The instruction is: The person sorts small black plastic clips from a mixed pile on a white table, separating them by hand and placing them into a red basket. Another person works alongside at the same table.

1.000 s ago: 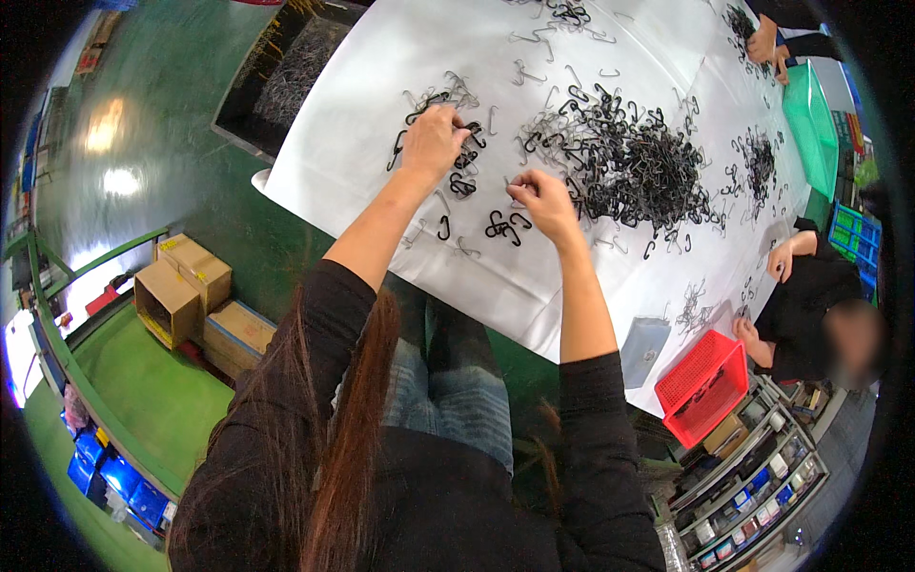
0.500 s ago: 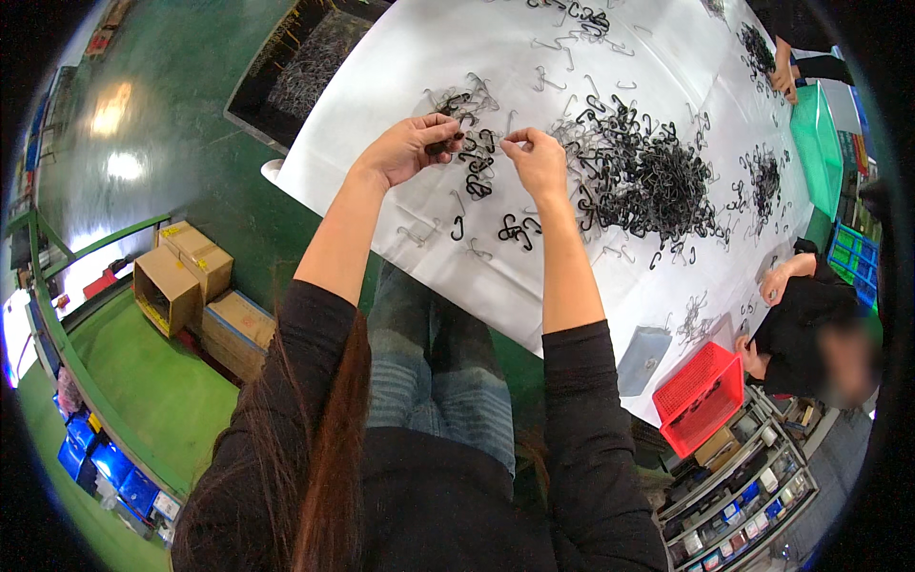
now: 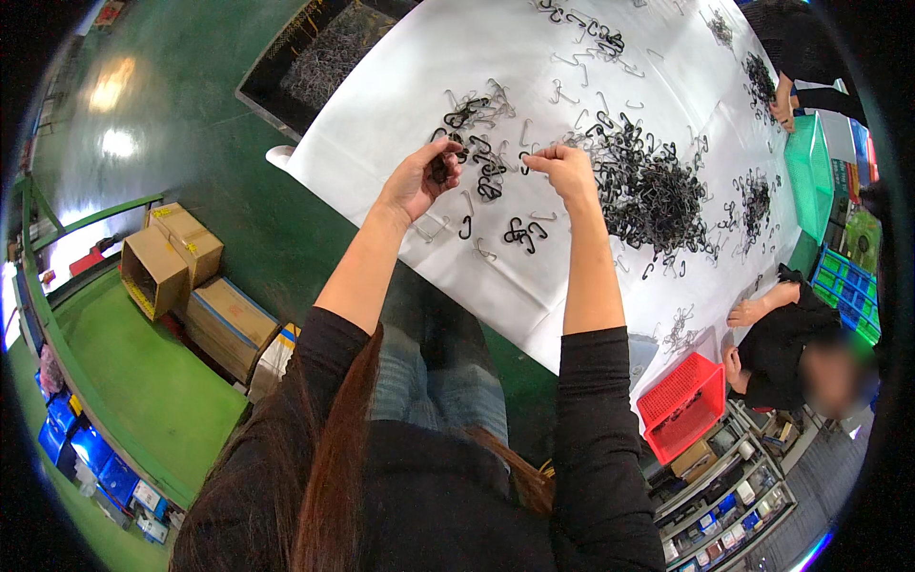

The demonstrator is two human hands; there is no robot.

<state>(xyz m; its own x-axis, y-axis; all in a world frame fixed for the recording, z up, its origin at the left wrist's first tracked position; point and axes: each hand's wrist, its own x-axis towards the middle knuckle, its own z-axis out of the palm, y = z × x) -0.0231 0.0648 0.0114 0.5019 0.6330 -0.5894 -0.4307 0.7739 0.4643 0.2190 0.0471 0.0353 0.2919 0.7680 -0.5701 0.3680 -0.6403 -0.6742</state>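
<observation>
Fingers point(image 3: 541, 159), right hand point(image 3: 570, 179): pinched 1 black hook point(image 3: 524, 166), left of the large hook pile point(image 3: 658, 186). Left hand point(image 3: 415, 186), farther left of the pile: curled around dark hooks point(image 3: 438, 170). Apparent step: hooks handled individually; next move seemingly needed fingertip precision. White table point(image 3: 381, 105): lay beneath pile.

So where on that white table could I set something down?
Left side, between the dark bin and the left hand; also between the small hook cluster and the near table edge. Crowded: the big hook pile beside the right hand.

Dark hooks point(image 3: 438, 170) in left fingers point(image 3: 453, 173), above a white tabletop point(image 3: 372, 114).
</observation>
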